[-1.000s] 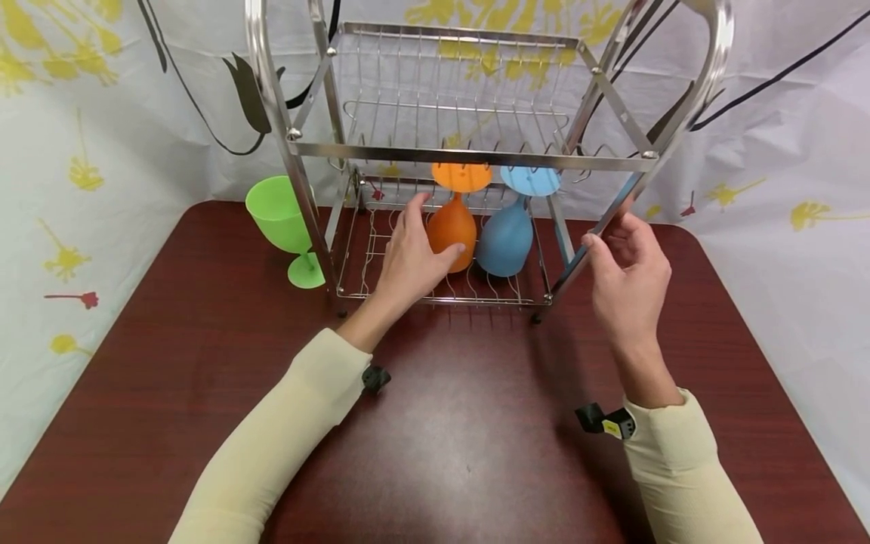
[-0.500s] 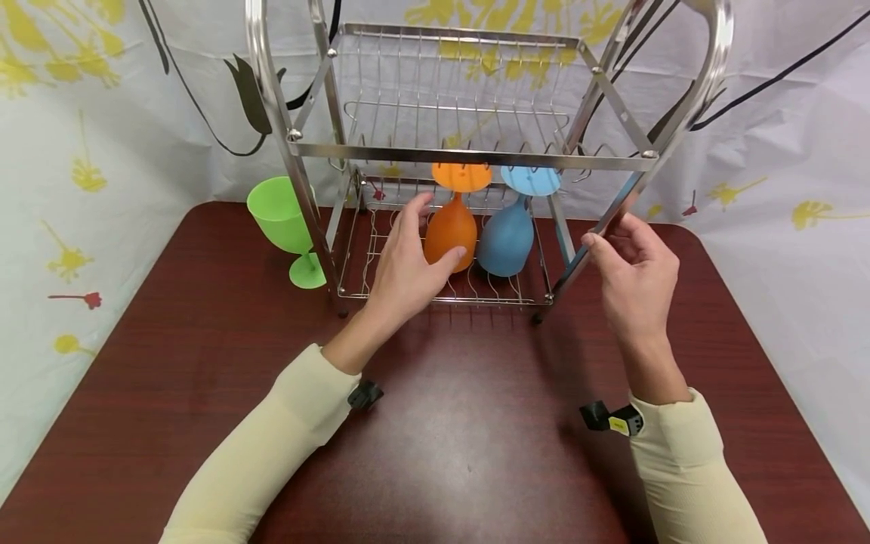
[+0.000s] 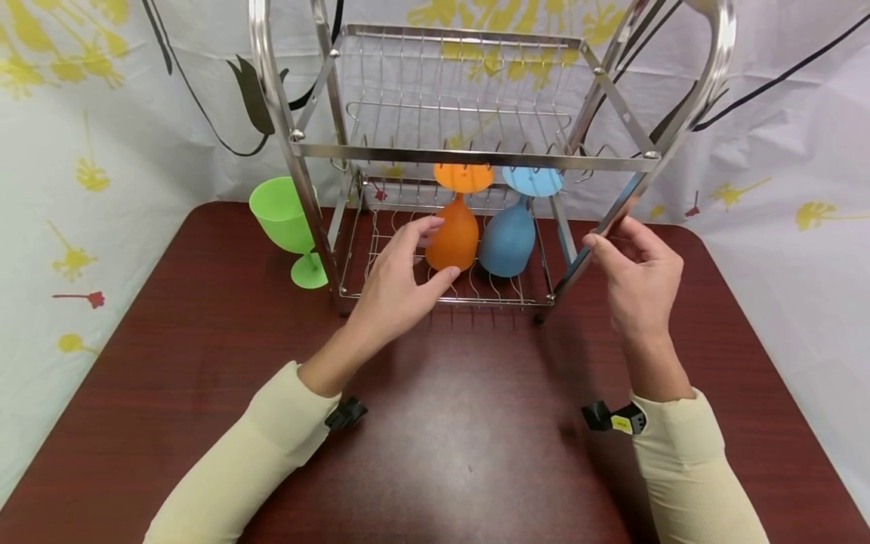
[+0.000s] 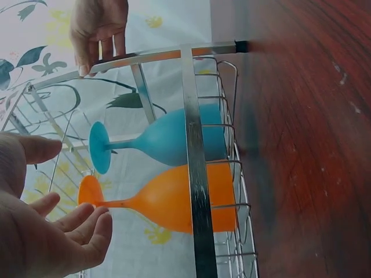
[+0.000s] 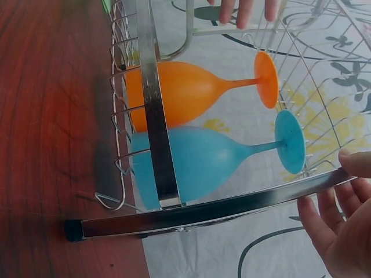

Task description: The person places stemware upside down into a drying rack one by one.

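Observation:
Upside down on the lower shelf of the metal dish rack (image 3: 381, 152) stand an orange goblet (image 3: 457, 242) and, to its right, a blue goblet (image 3: 507, 240). My left hand (image 3: 394, 287) is in front of the orange goblet, its thumb and fingers spread apart with nothing between them. In the left wrist view a gap shows between the thumb and the fingers. My right hand (image 3: 642, 283) grips the rack's right front post between thumb and fingers, as the right wrist view also shows.
A green goblet (image 3: 282, 219) stands upright on the dark red table (image 3: 435, 423), just left of the rack. The wire upper shelf (image 3: 462, 109) sits above the goblets. A white patterned sheet (image 3: 782, 151) hangs behind and beside the table.
My left hand has drawn back from the orange goblet, down and toward the left. The goblet stays in its place. My right hand keeps its hold on the post, shifting slightly.

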Demonstrator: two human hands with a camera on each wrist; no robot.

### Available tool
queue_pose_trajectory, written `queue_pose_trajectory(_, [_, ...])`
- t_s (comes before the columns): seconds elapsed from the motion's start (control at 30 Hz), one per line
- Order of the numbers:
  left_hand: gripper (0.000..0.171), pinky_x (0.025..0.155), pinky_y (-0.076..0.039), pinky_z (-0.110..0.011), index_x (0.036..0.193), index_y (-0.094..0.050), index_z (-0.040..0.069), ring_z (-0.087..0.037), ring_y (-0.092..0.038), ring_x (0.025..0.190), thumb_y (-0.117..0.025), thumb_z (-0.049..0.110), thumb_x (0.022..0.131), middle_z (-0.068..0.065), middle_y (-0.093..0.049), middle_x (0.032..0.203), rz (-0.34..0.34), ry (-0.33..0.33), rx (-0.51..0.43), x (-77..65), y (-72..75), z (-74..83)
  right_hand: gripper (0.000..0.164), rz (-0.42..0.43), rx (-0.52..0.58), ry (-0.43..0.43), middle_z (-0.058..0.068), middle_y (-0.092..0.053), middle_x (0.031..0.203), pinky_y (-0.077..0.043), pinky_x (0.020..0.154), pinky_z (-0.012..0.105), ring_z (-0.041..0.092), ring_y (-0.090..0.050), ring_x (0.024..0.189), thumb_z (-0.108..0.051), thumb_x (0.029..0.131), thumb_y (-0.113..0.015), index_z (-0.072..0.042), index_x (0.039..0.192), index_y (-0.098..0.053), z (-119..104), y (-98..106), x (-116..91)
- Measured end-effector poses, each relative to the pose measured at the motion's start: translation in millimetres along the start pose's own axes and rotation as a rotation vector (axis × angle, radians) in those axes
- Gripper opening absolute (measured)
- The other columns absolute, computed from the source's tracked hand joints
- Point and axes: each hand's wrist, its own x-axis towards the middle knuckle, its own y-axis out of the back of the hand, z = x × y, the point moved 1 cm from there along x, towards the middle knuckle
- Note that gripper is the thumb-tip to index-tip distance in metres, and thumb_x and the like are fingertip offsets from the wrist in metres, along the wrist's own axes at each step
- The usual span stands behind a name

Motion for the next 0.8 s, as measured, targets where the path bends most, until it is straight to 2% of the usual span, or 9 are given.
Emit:
queue_pose_trajectory(0.3, [0.051,0.094,-0.048,-0.032,0.135,-0.051,0.014,-0.014,-0.054,0.114,-0.070,0.019,0.088,0.000,-0.056,0.129,-0.034,0.009,0.025,-8.5,7.5,-4.5,0.019,-0.030,0.067,-0.042,0.008,-0.067,0.078,-0.052,0.066,0.022,0.016,-0.060,0.071,0.011,0.077,-0.075,0.005,0.093,-0.065,4,2,4])
queue_pose_trajectory(0.53, [0.047,0.094,-0.048,-0.033,0.132,-0.054,0.014,-0.014,-0.054,0.112,-0.070,0.020,0.088,0.000,-0.057,0.124,-0.022,0.006,0.037,-15.8,18.9,-5.5,0.026,-0.055,0.125,-0.035,0.010,-0.064,0.080,-0.052,0.062,0.022,0.019,-0.058,0.075,0.013,0.076,-0.074,0.003,0.096,-0.060,4,4,6])
queue_pose_trajectory(0.67, [0.045,0.091,-0.049,-0.037,0.130,-0.055,0.014,-0.015,-0.055,0.111,-0.069,0.019,0.088,-0.002,-0.059,0.120,-0.009,-0.001,0.041,-19.7,24.1,-7.3,0.025,-0.066,0.132,-0.043,0.010,-0.064,0.081,-0.052,0.063,0.022,0.019,-0.058,0.075,0.013,0.076,-0.073,0.003,0.095,-0.060,4,4,6])
queue_pose_trajectory(0.8, [0.046,0.090,-0.049,-0.036,0.131,-0.055,0.012,-0.016,-0.056,0.110,-0.070,0.018,0.087,-0.002,-0.059,0.118,0.004,-0.012,0.042,-22.8,28.3,-8.0,0.025,-0.073,0.139,-0.047,0.010,-0.064,0.080,-0.052,0.062,0.021,0.019,-0.057,0.075,0.014,0.076,-0.073,0.004,0.095,-0.060,4,4,7])
